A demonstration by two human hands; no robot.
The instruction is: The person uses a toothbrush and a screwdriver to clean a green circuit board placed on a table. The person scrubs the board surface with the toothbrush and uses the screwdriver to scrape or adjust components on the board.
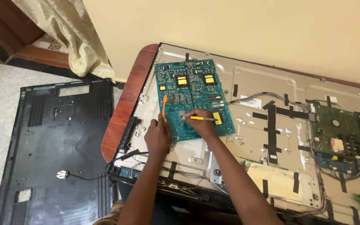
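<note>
Fingers, right [191,115]: we see them pinched on a yellow-handled tool [203,118], tip lying across the blue-green circuit board [190,98].
Fingers, left [160,121]: closed round an orange-handled tool [164,106], which stands upright over the board's left part.
Right hand [200,121]: resting on the board's lower half.
Left hand [158,135]: at the board's lower left corner, touching it.
Board: lies flat on the open metal back of a TV panel [271,166], on its left part.
Panel: sits on a reddish wooden desk [123,112]; black tape strips [271,125] right of the board.
Second board, green [338,137]: far right of the blue-green one, well apart.
Black plastic back cover [55,146]: on the floor, left of the board, past the desk edge.
Curtain [71,29]: above left of the board.
</note>
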